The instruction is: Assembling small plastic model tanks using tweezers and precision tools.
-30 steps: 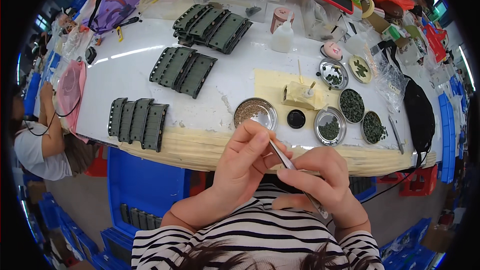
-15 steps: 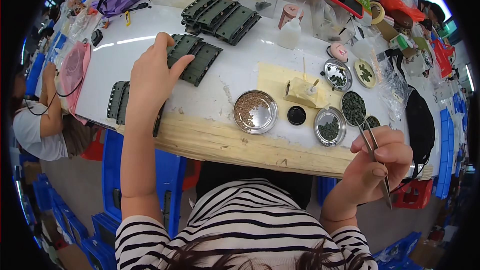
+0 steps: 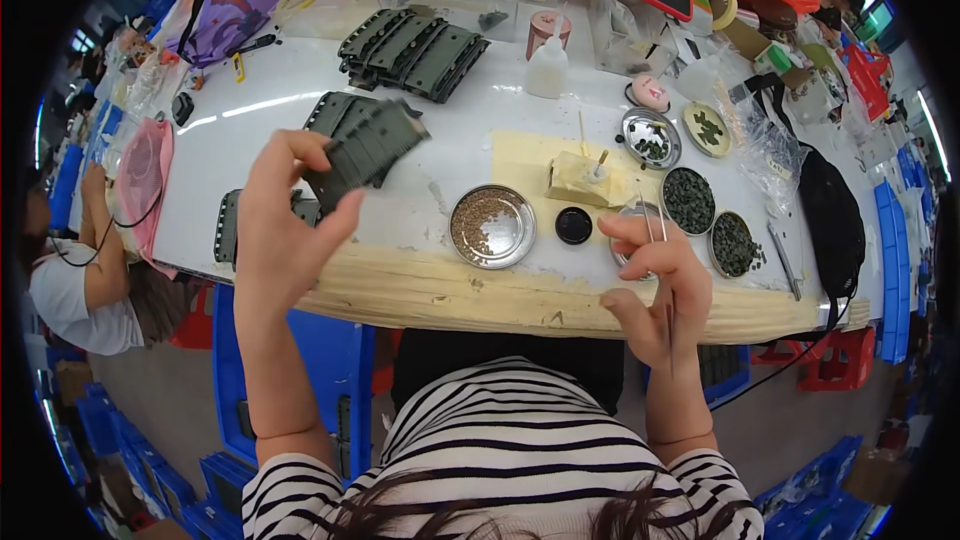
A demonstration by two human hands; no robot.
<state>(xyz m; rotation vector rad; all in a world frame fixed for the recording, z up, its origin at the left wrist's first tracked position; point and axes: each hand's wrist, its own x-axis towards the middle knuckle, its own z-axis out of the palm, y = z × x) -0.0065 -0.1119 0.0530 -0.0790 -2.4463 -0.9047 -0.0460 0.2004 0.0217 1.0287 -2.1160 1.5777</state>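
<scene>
My left hand is closed on one end of a dark green ribbed plastic panel, raised at a tilt and slightly blurred. Behind it lies a small stack of similar green panels. More panels sit left of my wrist, partly covered by it. In my right hand a pair of metal tweezers lies between the fingers, tips pointing away from me. Under those fingers a shallow metal dish is mostly hidden. Dark green bits fill two round tins just beyond.
A metal dish of brown granules stands mid-table beside a black round cap. Behind are a taped block with sticks, a white squeeze bottle and a larger panel stack. A black bag lies right.
My left hand has lifted a green panel off the small stack and drawn it nearer. My right hand, with the tweezers, has moved left over the metal dish, uncovering a tin of green bits.
</scene>
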